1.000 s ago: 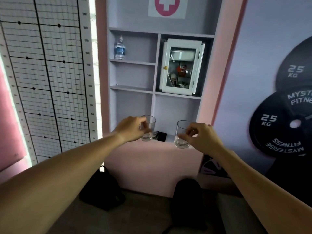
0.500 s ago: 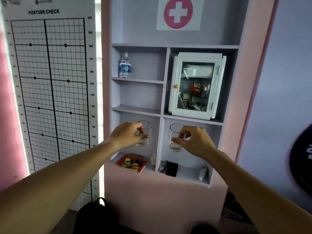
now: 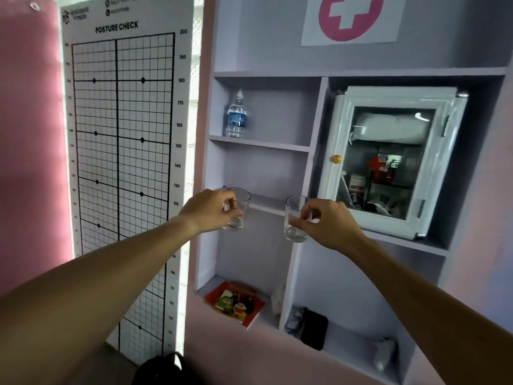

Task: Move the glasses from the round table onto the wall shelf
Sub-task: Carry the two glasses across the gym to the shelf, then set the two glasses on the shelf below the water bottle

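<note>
Glasses [image 3: 238, 209] [image 3: 294, 220] clamped in each hand's grip — left [image 3: 206, 213], right [image 3: 331, 225] — before shelf [image 3: 266, 205].

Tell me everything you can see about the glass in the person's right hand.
The glass is a short, clear tumbler with straight sides and a thick base, and it looks empty. It is held upright in the air by the right hand, whose fingers pinch its side from the right. It hangs in front of the shelf unit, level with the front edge of a middle shelf, not yet set down. Nothing else touches it.
</note>
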A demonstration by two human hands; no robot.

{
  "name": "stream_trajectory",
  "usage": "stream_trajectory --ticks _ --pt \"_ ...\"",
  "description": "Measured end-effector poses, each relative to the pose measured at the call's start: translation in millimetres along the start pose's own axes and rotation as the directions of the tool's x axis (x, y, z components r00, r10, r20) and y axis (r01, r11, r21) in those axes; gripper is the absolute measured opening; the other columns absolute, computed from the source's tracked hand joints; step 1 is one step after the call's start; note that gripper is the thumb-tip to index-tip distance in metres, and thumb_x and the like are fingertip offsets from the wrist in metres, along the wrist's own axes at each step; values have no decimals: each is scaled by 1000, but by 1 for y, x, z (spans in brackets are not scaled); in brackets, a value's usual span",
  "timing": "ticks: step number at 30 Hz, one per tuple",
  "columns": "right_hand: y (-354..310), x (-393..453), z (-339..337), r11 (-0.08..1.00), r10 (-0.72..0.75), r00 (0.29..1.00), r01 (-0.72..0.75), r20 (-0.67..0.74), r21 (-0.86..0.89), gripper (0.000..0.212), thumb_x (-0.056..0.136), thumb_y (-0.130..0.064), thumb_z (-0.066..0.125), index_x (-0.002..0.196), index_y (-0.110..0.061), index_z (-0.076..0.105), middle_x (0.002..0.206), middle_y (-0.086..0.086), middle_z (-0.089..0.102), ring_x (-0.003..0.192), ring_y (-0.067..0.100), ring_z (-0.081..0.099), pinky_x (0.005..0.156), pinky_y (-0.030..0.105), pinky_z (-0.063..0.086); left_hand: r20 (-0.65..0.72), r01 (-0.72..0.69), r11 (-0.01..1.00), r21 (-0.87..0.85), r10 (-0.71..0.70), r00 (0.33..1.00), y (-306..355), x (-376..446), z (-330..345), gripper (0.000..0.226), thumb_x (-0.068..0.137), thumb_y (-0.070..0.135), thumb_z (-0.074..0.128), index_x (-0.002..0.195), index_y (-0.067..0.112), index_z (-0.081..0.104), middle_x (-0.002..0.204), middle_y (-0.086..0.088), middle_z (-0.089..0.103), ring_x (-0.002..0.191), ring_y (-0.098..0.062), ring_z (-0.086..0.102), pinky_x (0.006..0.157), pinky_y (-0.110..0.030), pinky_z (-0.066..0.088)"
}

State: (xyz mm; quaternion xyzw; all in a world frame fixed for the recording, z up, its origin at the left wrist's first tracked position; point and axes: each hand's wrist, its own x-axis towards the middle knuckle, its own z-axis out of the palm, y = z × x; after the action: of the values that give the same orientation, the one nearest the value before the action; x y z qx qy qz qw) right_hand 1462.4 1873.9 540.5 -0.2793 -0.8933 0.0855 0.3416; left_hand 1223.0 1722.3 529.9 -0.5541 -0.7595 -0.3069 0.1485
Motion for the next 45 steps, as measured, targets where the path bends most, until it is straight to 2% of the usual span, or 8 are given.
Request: stream_trajectory --ticks 7,11,15,20,25,32,38,45 --pt "-2 84 62 997 -49 997 53 56 -65 27 81 -51 75 82 -27 66 84 -5 68 79 14 64 70 25 52 36 -10 997 73 7 999 -76 72 14 23 85 50 68 86 28 61 89 4 71 83 -20 67 76 -35 54" --pt "-2 141 99 998 -34 997 38 62 -54 26 78 -55 75 79 -31 64 82 -8 68 76 11 65 72 32 58 29 -13 997 82 11 1000 -122 120 19 22 86 48 68 86 28 61 89 3 71 83 -20 66 73 -32 53" --pt "-6 193 131 1000 -17 1000 18 17 -24 25 77 -51 78 74 -32 62 78 -8 68 76 13 66 73 36 60 6 -36 998 44 36 999 -161 162 26 19 87 45 69 83 29 59 75 15 61 79 -17 65 60 -22 42" --pt "-7 232 170 1000 -3 1000 2 -2 -29 26 75 -51 78 70 -34 60 79 -6 68 77 18 64 71 34 57 9 -43 999 33 43 999 -195 196 35 20 87 44 70 87 25 64 69 19 54 79 -17 63 65 -27 42" --pt "-6 267 191 998 17 1000 -16 24 -57 25 78 -52 76 79 -28 66 84 -5 68 81 19 62 72 31 53 16 -46 998 34 45 999 -215 223 45 17 86 43 70 81 34 58 68 22 53 76 -14 60 62 -24 39" --pt "2 312 224 1000 5 999 -5 53 0 25 77 -48 76 69 -30 61 78 -5 67 79 18 64 72 32 54 73 -35 998 58 31 997 -228 251 65 21 86 48 69 79 34 55 77 13 60 77 -14 59 66 -26 39" --pt "13 338 247 999 -18 998 15 63 48 23 78 -44 76 74 -25 65 79 -2 70 81 18 65 73 31 53 128 -102 974 200 78 989 -228 272 82 25 90 51 61 84 27 54 81 7 59 79 -19 59 67 -28 38" --pt "27 362 261 993 -15 996 4 92 115 21 83 -42 74 76 -28 60 84 -2 67 84 19 62 76 29 49 67 -173 904 390 160 985 -233 285 96 41 89 65 50 86 24 55 81 3 68 74 -20 62 66 -28 45"
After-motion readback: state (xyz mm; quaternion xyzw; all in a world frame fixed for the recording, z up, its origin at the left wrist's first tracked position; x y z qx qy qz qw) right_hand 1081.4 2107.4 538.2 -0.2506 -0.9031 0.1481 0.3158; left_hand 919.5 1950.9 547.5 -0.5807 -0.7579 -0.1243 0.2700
